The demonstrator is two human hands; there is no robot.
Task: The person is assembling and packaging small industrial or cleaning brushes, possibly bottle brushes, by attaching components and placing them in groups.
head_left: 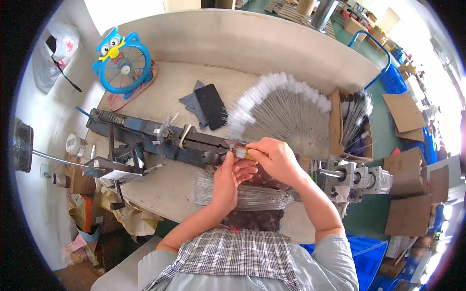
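In my right hand (275,159), thumb and fingers pinch a small yellow-and-white piece (241,152) at the right end of a long dark metal bench fixture (189,141). My left hand (227,183) is just below it, thumb raised against the piece's left end and fingers curled; anything inside them is too small to make out. Beneath my wrists lies a thick bundle of thin grey wires (264,198) on a dark patterned cloth (257,219). Beyond my right hand, many thin wires with white tufted tips (269,92) spread in a fan on the table.
A cardboard box (336,127) of tufted wires stands right of the fan. A metal shaft mechanism (359,178) sits at the right edge. A black flat object (211,105) lies on grey cloth behind the fixture. At back left stands a blue cartoon-faced fan (124,68). A low wall (233,36) closes the back.
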